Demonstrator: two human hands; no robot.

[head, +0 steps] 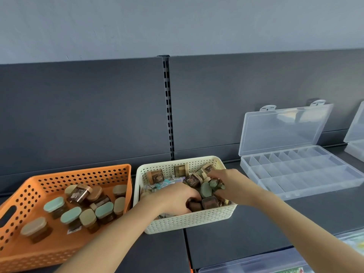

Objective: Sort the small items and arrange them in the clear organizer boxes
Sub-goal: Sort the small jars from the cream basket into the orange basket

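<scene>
Both my hands reach into a cream perforated basket (189,219) holding several small brown jars, little boxes and paper cards. My left hand (175,196) curls over brown jars (208,201) near the basket's front. My right hand (228,180) grips green-lidded jars (206,189) at the basket's right side. An orange basket (23,196) on the left contains several jars with green or beige lids. A clear organizer box (307,172) stands open at the right, its compartments bare and its lid leaning on the back panel.
A second clear box (355,142) shows at the far right edge. Another clear lidded box (262,263) lies on the lower shelf at bottom right. A dark back panel with a slotted upright (168,107) rises behind the shelf.
</scene>
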